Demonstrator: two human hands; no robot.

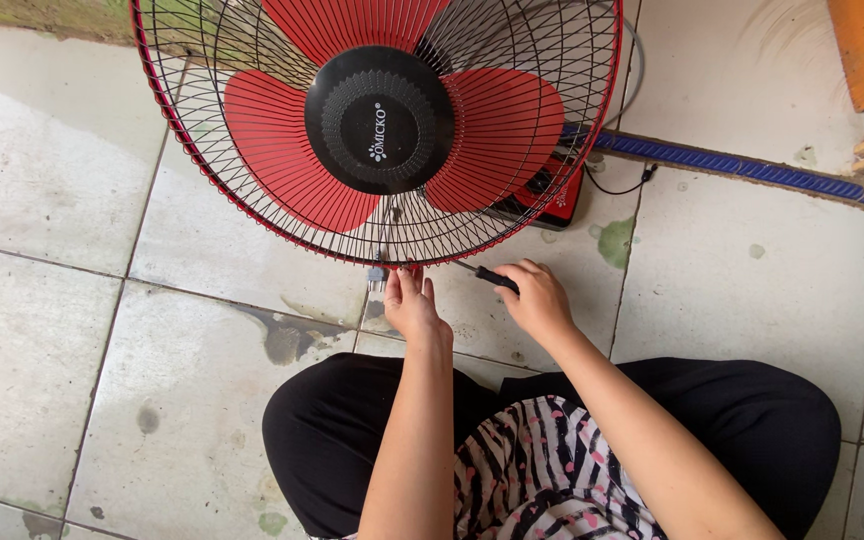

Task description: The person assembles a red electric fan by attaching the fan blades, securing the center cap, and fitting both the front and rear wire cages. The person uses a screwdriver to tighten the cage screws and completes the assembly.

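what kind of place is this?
Likely a home patio or yard floor, not a workshop: stained floor tiles, a blue hose along the edge, and the person sits on the ground at a red fan.

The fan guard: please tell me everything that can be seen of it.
The fan guard is a round cage of thin dark wires with a red rim, around red blades and a black centre cap. At its lowest point the left hand touches a small clip; the right hand aims a screwdriver there.
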